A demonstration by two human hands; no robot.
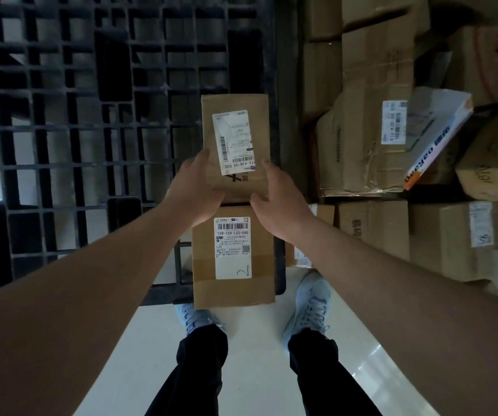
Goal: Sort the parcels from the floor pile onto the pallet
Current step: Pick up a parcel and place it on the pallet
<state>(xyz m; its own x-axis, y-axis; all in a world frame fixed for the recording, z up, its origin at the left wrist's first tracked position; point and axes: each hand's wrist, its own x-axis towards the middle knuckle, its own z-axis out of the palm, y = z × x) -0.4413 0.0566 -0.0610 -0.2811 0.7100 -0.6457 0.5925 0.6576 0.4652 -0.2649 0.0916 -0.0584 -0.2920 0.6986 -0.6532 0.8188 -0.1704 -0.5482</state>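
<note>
A small brown parcel (235, 100) with a white label sits over the right edge of the black grid pallet (76, 121). My left hand (195, 190) holds its near left side, thumb along the edge. My right hand (274, 199) holds its near right side, fingers curled against the cardboard. A second brown parcel (232, 291) with a label reading 159-159-L02-540 lies just nearer to me on the pallet's corner, partly under my hands. The pile of cardboard boxes (367, 139) stands to the right.
A white and blue flat package (439, 136) leans on the pile at the right. More boxes (439, 235) lie low at the right, close to my right shoe (310, 301). The pale floor (256, 355) runs beneath my feet.
</note>
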